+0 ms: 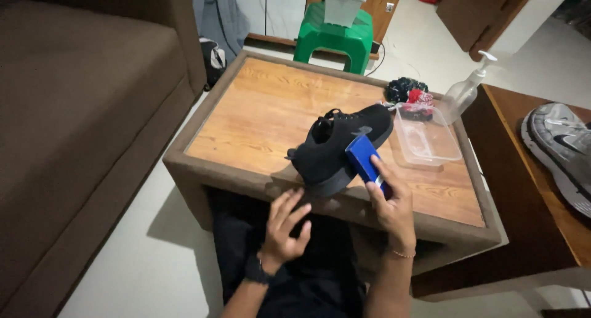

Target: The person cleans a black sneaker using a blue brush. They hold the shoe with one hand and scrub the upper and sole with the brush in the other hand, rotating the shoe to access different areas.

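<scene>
A black suede shoe (337,144) lies on a low wooden table (258,118), its heel near the front edge. My right hand (391,204) holds a blue rectangular brush or block (363,157) against the side of the shoe. In front of the table edge, just below the shoe's heel, my left hand (284,225) hovers with its fingers spread and nothing in it. A dark band sits on my left wrist.
A clear plastic tub (426,137), a pump bottle (466,90) and a pile of dark and red cloth (409,93) sit at the table's right. A grey sneaker (563,148) rests on a side table. Brown sofa (80,108) to the left, green stool (335,35) beyond.
</scene>
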